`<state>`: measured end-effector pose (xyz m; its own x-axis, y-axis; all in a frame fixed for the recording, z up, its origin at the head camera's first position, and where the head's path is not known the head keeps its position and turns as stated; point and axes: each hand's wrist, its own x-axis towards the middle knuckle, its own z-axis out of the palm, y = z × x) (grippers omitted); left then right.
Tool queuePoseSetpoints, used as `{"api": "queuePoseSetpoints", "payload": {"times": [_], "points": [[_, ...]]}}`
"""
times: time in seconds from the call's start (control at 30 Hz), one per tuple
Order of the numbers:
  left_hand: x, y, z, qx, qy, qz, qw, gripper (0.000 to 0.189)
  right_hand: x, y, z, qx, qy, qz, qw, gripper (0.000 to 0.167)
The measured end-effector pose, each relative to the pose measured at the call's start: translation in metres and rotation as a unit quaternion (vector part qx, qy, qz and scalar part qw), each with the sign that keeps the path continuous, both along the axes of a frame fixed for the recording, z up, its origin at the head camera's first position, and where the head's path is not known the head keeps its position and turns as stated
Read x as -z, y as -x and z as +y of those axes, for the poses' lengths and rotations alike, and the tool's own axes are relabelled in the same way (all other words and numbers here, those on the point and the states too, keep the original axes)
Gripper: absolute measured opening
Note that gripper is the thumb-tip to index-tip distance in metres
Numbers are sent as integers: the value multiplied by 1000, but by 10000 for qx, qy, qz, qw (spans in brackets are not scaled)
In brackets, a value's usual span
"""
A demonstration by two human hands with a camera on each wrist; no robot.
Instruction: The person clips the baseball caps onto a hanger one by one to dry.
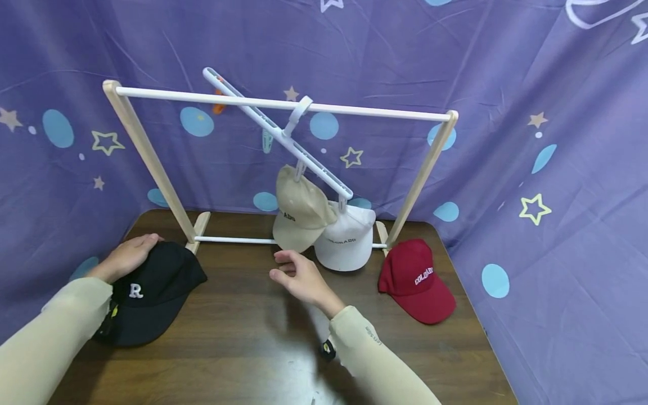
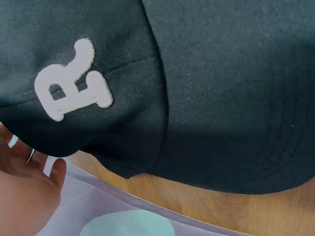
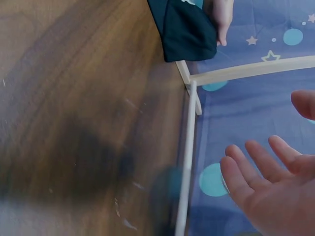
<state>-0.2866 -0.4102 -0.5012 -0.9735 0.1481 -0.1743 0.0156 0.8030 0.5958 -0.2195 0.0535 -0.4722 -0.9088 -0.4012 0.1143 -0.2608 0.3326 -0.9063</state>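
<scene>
A black cap [image 1: 157,281] with a white letter R lies at the table's left side. My left hand [image 1: 129,259] is at its back edge; in the left wrist view the thumb [image 2: 58,173] stands apart from the cap, and the other fingertips are partly hidden behind it. My right hand [image 1: 302,281] is held in front of the rack with loosely bent fingers and nothing in it. Just beyond it, a khaki cap [image 1: 301,205] and a white cap [image 1: 346,242] hang by clips from a light-blue hanger [image 1: 263,121].
The hanger hooks over the white top bar [image 1: 385,112] of a wooden-legged rack, slanting across it. Toward its far end are an orange clip [image 1: 218,102] and a teal clip [image 1: 266,140]. A red cap [image 1: 417,281] lies right of the rack. Behind hangs a purple curtain [image 1: 572,270].
</scene>
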Motion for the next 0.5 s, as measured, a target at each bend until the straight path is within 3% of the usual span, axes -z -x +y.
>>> {"api": "queuePoseSetpoints", "payload": {"times": [0.5], "points": [[7, 8, -10, -136, 350, -354, 9987, 84, 17, -3, -9, 94, -81, -678, 9976, 49]]}}
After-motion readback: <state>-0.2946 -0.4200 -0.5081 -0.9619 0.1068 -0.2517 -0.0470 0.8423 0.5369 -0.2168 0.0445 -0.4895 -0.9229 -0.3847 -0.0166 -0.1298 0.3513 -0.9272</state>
